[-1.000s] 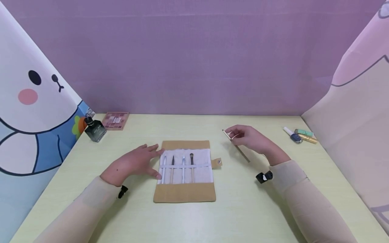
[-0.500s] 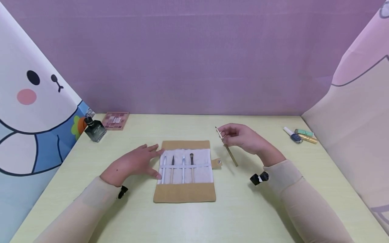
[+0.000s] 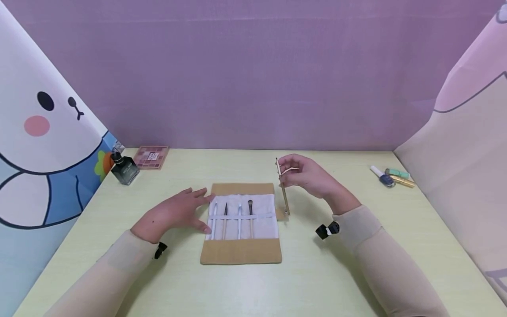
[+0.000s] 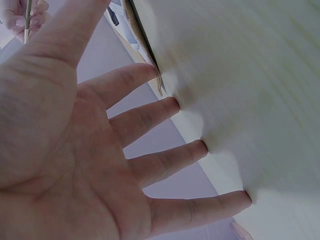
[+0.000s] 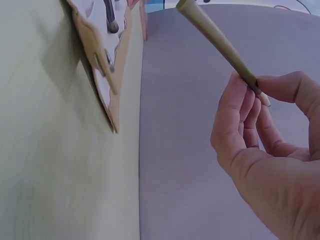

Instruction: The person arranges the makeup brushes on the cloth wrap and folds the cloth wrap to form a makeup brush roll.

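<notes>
A tan brush roll (image 3: 240, 251) lies unrolled on the table, with several brushes (image 3: 231, 218) tucked under a strap on its white lining. My left hand (image 3: 176, 213) rests flat with straight fingers (image 4: 150, 117) on the table, fingertips touching the roll's left edge (image 4: 145, 47). My right hand (image 3: 306, 176) hovers just right of the roll and pinches a thin wooden-handled brush (image 3: 283, 189) near its top, holding it almost upright. In the right wrist view the brush handle (image 5: 217, 40) slants out from between thumb and fingers, and the roll's snap tab (image 5: 102, 57) shows beyond it.
A dark glass bottle (image 3: 123, 169) and a pink eyeshadow palette (image 3: 151, 157) stand at the back left. Several small cosmetic tubes (image 3: 390, 176) lie at the back right. Printed fabric panels wall in both sides, with a purple backdrop behind.
My right hand has moved left toward the roll and lifted a little, turning the brush from a slant to nearly upright. The left hand has stayed put.
</notes>
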The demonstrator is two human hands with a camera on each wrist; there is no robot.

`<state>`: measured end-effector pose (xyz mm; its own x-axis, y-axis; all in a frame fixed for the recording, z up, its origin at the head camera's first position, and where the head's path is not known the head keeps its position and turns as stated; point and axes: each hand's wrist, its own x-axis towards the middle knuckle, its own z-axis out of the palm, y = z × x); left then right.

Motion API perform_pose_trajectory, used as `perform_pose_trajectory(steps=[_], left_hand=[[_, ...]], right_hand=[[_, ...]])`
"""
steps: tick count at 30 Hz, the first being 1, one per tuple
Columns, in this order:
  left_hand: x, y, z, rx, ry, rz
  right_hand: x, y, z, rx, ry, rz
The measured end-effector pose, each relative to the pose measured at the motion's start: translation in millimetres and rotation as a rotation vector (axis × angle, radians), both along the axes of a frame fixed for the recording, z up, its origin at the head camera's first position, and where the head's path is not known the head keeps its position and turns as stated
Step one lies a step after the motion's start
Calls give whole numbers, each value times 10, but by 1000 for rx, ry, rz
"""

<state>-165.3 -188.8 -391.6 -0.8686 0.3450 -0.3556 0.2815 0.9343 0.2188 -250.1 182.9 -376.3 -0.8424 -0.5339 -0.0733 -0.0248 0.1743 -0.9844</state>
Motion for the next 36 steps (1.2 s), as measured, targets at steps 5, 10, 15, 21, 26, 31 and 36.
perform_pose_trajectory(steps=[5, 10, 15, 21, 26, 31, 36], left_hand=[[-6, -5, 5, 3, -4, 2], [-6, -3, 12, 2, 0, 2], [-4, 3, 16, -1, 2, -1], [2, 2, 20, -4, 0, -1], [-8, -1, 9, -8, -1, 0], [-10, -3, 2, -12, 0, -1], [-4, 1, 9, -14, 0, -3]], right_hand=[[-26, -116, -27, -24, -16, -9], [-25, -236, -54, -73, -22, -38], [-26, -341, -119, -80, -37, -52], [-61, -408, -209, -73, -43, -81], [-76, -456, -245, -77, -61, -97], [-59, -492, -242, -59, -70, -96], [-47, -515, -247, -34, -80, -99]])
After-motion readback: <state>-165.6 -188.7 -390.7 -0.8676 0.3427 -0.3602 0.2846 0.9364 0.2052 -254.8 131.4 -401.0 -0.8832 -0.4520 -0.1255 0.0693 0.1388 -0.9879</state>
